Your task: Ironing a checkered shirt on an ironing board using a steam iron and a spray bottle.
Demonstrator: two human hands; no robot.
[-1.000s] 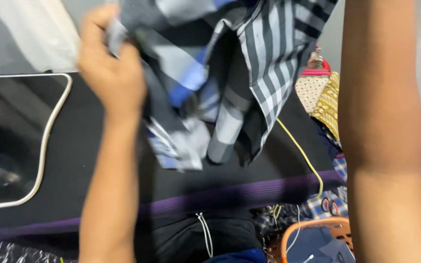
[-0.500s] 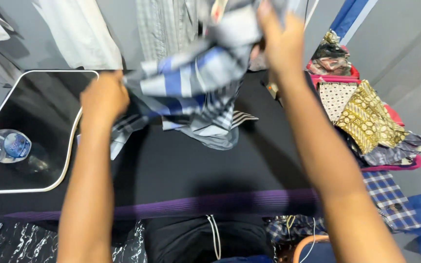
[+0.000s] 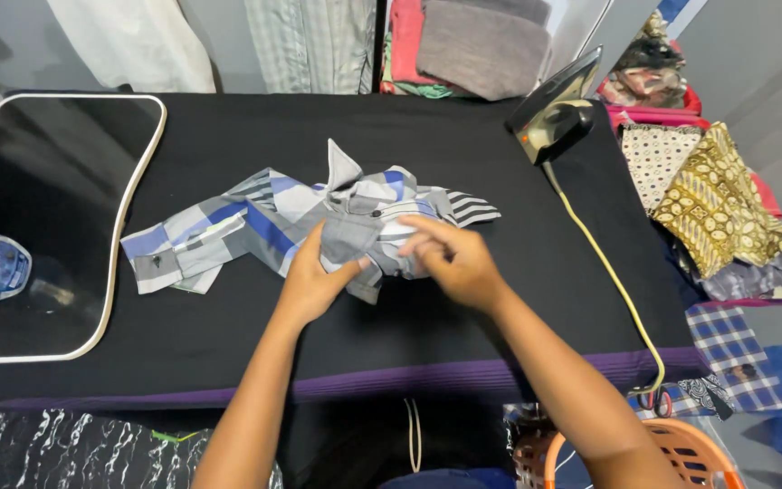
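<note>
Crumpled grey, blue and white patchwork cotton shirt (image 3: 319,226) lies on black padded ironing table (image 3: 500,308). Left hand (image 3: 314,276) pinches fabric between thumb and fingers; right hand (image 3: 450,258), fingers curled, grips adjacent fold. Step judged: spreading flat; next needs outward pull.

the light is even and fairly bright, falling from above, and shadows stay soft and short under the hands (image 3: 391,267) and the crumpled shirt (image 3: 309,222). the black counter (image 3: 463,326) swallows detail, while the glossy dark tray (image 3: 56,217) at left shows pale streaky reflections. focus is sharp at centre; the wide lens bends the straight edges near the frame's borders.
</note>
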